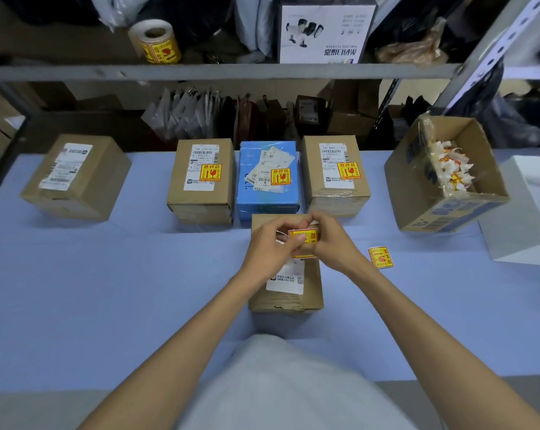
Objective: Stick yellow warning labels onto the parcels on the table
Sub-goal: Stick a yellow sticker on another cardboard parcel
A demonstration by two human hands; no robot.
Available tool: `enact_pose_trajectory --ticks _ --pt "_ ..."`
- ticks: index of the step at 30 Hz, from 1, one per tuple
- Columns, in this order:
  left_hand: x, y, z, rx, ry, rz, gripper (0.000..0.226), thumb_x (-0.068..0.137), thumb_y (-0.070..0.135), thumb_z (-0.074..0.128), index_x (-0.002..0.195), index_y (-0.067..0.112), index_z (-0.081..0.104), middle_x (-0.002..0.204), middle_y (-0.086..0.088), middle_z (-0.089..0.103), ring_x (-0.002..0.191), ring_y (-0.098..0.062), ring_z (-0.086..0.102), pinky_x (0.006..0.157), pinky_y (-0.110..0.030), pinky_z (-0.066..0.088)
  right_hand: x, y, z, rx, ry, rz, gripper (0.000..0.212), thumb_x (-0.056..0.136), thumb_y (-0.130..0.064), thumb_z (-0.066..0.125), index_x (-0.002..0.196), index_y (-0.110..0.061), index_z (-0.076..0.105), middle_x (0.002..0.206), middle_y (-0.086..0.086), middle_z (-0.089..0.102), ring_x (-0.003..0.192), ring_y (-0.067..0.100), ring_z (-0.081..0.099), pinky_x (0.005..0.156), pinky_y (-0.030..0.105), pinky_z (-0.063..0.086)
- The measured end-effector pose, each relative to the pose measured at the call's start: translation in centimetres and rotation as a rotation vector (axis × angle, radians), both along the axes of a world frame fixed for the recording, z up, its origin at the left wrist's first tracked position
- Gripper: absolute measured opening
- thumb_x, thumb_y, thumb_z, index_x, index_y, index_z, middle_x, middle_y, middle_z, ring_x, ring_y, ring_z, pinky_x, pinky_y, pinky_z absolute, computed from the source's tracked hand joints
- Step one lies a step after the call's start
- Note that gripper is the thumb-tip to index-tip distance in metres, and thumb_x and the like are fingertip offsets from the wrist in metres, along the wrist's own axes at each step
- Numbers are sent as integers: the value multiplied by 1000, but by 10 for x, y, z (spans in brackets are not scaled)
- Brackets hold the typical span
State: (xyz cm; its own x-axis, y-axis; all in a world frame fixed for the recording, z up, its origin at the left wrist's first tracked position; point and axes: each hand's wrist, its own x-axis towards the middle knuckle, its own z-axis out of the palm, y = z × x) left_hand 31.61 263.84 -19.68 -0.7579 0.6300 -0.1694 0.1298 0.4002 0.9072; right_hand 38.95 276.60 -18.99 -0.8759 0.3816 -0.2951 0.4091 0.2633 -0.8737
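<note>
**Both hands pinch one label above the nearest parcel**

The left hand point(270, 248) and the right hand point(335, 243) meet over the middle of the blue table point(107, 274), fingers curled inward, and between them they pinch a single yellow warning label point(304, 238). The left thumb lies across the label's left edge; the right fingers close on its right side and top. The label hangs just above the far half of the near brown parcel point(285, 294), whose white shipping slip point(285, 280) shows below the wrists. Whether the label touches the parcel's top I cannot tell.

Beyond the hands stands a row of three parcels, close side by side: a brown box point(200, 193), a blue box point(267, 193) and another brown box point(335, 190). Each carries a yellow sticker on top: point(210, 172), point(280, 176) and point(347, 170) in that order. Well apart to the left sits a tilted brown box point(76, 181) with a white slip and no yellow on it.

A loose yellow label point(380, 257) lies flat on the table just to the right of the right wrist. Farther right, an open carton point(417, 193) holds crumpled white and yellow scraps point(451, 169), and a white box point(523, 218) stands beside it. On the shelf behind, a roll of labels point(155, 41) stands upright.
</note>
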Motion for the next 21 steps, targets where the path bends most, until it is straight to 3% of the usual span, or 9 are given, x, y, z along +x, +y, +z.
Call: enact_pose_trajectory --ticks 2,5,8,14,19,21 --pt "-2 -2 -1 16 -16 102 8 87 19 68 94 22 67 85 13 64 80 -3 61 66 -15 51 -5 -6 1 -8 -19 -57 46 66 -5 85 98 -11 52 81 1 67 74 14 66 65 29 55" --pt "-8 -9 -7 75 -168 212 4 87 16 67 87 19 64 84 1 66 75 -14 68 67 -25 58 -8 -8 -2 -200 34 -270 53 66 -1 84 107 -9 52 76 4 70 64 10 68 57 22 52" --pt "-8 -14 -8 117 -332 212 6 88 11 66 87 12 60 85 -8 70 71 -16 73 73 -30 60 -10 -12 -5 -338 94 -428 43 75 3 76 109 -8 52 84 7 73 72 15 71 55 19 53" --pt "-9 -16 -18 67 -394 210 10 88 12 64 82 14 56 89 -11 70 80 -22 73 78 -37 59 -11 -21 -6 -270 73 -421 25 78 5 72 96 -10 62 76 2 70 71 13 69 64 26 58" --pt "-15 -20 -14 28 -286 257 4 89 18 64 88 16 61 90 -6 68 72 -11 68 54 -14 51 -9 -23 -9 -254 28 -330 31 74 4 76 96 -13 62 83 9 71 82 22 72 69 31 60" --pt "-16 -22 -15 34 -290 244 4 89 18 65 87 16 63 86 -6 69 68 -12 68 57 -17 54 -10 -23 -10 -256 43 -381 34 74 3 77 101 -11 60 84 10 73 81 20 73 70 31 59"
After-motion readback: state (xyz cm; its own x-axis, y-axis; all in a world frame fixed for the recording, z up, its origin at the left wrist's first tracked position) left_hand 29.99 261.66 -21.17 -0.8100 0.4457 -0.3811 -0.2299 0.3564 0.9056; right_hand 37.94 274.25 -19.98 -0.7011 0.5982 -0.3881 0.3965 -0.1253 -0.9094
